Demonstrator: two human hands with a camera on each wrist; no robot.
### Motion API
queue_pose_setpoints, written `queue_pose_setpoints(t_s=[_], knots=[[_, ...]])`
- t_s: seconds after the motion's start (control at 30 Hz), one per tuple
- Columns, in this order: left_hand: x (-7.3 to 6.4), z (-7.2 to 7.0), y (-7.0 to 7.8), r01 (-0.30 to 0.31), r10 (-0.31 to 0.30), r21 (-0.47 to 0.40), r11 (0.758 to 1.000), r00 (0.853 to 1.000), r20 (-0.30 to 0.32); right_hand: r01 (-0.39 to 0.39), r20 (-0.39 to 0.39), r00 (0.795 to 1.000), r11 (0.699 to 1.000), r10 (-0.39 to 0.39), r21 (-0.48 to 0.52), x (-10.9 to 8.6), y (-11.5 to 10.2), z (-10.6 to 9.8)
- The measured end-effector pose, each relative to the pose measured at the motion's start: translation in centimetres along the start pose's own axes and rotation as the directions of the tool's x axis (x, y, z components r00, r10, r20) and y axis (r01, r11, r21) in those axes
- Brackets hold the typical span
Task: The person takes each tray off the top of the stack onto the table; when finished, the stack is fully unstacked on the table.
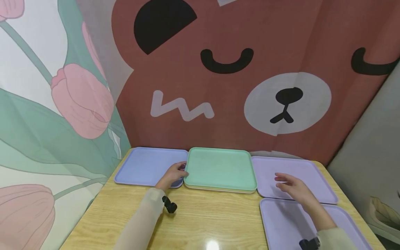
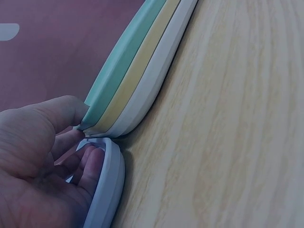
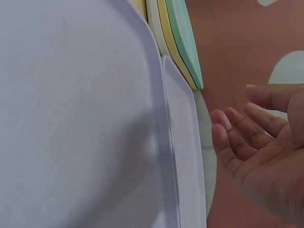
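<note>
A green tray (image 1: 220, 168) tops a stack, with a yellow tray (image 2: 128, 78) and a white tray (image 2: 154, 76) under it. Beside the stack's left edge is my left hand (image 1: 172, 175); its thumb touches the green rim. In the left wrist view, its other fingers bend loosely against the stack's end and over the blue tray (image 2: 111, 180). My right hand (image 1: 295, 189) hovers above the far purple tray (image 1: 290, 173), holding nothing, its fingers loosely bent. Nearer the front lies another purple tray (image 1: 282, 222).
Everything lies on a wood-grain table (image 1: 200, 218). A bear-print cloth (image 1: 225, 114) hangs behind its back edge, and a tulip-print cloth (image 1: 78, 100) is at the left. At the far right, a plant pot (image 1: 382, 215) shows partly.
</note>
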State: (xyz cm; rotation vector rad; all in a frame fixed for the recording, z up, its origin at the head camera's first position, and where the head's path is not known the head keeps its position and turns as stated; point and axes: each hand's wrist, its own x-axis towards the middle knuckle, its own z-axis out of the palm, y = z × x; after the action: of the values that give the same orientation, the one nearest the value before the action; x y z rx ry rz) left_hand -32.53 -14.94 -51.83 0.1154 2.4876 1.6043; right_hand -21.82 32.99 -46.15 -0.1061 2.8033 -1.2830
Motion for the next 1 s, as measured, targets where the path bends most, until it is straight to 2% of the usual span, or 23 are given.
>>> queue_pose_setpoints(t_s=[0.33, 0.57, 0.83, 1.0], knots=[[-0.1, 0.2, 0.1, -0.003, 0.003, -0.012, 1.000, 1.000, 0.005, 0.043, 0.000, 0.999, 0.994, -0.043, 0.102, 3.5, 0.1, 2.4], [-0.1, 0.2, 0.0, -0.001, 0.001, -0.011, 1.000, 1.000, 0.001, -0.013, -0.008, 1.000, 0.991, 0.014, 0.137, 5.0, 0.0, 3.7], [0.0, 0.1, 0.3, -0.006, 0.006, 0.004, 1.000, 1.000, -0.005, -0.011, -0.048, 0.999, 0.993, 0.016, 0.119, 6.6, 0.0, 4.5], [-0.1, 0.1, 0.3, 0.005, -0.005, 0.008, 1.000, 1.000, -0.011, -0.015, -0.042, 0.999, 0.984, 0.023, 0.176, 7.4, 0.0, 5.4]])
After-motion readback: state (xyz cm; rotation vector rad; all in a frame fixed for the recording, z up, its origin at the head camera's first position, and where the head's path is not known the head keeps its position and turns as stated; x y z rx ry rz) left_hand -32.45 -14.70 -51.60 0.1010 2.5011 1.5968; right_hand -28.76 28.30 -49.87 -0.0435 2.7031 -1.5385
